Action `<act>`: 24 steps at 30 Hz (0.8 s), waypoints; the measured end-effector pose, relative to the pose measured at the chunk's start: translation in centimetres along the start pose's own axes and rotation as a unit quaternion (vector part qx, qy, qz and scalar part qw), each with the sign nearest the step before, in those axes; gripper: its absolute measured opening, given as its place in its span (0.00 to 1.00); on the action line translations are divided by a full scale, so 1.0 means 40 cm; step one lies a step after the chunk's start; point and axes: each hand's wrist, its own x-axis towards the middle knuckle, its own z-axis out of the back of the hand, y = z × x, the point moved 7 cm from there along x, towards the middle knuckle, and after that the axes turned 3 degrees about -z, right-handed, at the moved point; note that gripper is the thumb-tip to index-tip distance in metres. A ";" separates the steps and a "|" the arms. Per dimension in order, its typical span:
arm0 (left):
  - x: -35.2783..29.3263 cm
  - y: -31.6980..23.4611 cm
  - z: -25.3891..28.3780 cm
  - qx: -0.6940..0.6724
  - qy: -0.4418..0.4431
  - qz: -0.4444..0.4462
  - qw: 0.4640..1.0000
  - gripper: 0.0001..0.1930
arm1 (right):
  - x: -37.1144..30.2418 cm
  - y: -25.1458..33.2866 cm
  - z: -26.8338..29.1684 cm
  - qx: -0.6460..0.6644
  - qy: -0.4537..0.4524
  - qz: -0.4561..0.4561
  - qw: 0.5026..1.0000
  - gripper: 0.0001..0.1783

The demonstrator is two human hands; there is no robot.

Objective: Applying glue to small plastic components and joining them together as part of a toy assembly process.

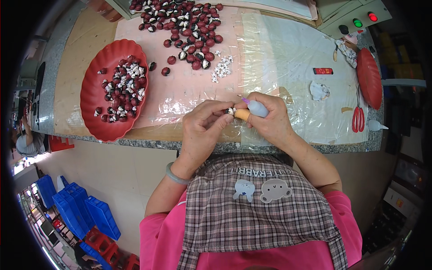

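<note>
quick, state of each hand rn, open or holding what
Left hand: closed, pinching a small dark and white piece.
Right hand: closed, holding a pale squeeze bottle.

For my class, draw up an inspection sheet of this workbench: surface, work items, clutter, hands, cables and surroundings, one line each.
Surface: pink sheet at left, pale sheet at right, shiny clear film over them.
Work items: loose dark red-and-black pieces, white bits; more pieces in the scalloped red tray.
Clutter: red-handled scissors, crumpled tissue, second bottle.
Hands: left hand pinches a small piece; right hand holds a purple-tipped squeeze bottle.
Cables: nothing seen.
Surroundings: control box with lit green and red lights; blue crates, another person at left.
</note>
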 end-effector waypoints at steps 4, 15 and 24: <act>0.025 -0.008 0.004 -0.077 0.024 0.047 0.996 0.13 | 0.012 0.026 0.021 0.063 0.005 0.032 0.998 0.11; 0.185 -0.141 0.049 0.467 -0.007 -0.327 0.821 0.11 | 0.003 -0.015 0.069 0.087 0.029 -0.030 0.995 0.11; 0.175 -0.160 0.065 0.441 -0.030 -0.271 0.855 0.12 | -0.005 -0.016 0.088 0.090 0.027 -0.045 0.995 0.15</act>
